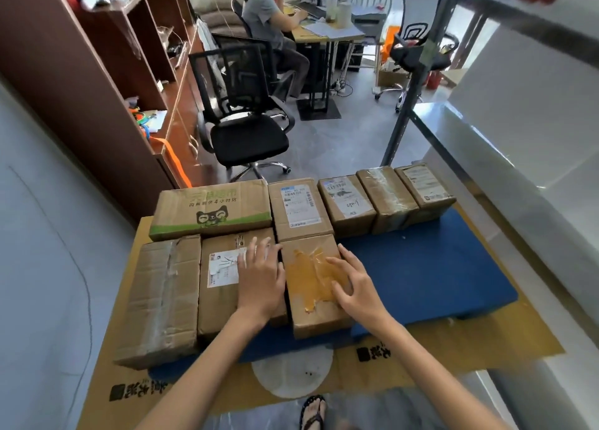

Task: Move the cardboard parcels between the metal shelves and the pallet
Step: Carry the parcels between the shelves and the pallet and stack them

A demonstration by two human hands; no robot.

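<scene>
Pallet (437,267) lies on cardboard sheet (470,342) on the floor. Along the pallet's far edge: row of five parcels (345,202), side by side from left corner to right corner. Before them, at the left end: left front parcel (158,300), middle front parcel (217,300), right front parcel (311,316). Left hand (259,277) rests on the middle one, right hand (351,283) on the right one. Metal shelves (486,157) stand right of the pallet; office chair (246,137) stands behind its far edge.

eight cardboard parcels (210,209), one blue pallet (421,267), two bare hands (259,283) (353,287), one seated person (262,17), one flattened cardboard sheet (453,342) and one sandalled foot (312,412).
</scene>
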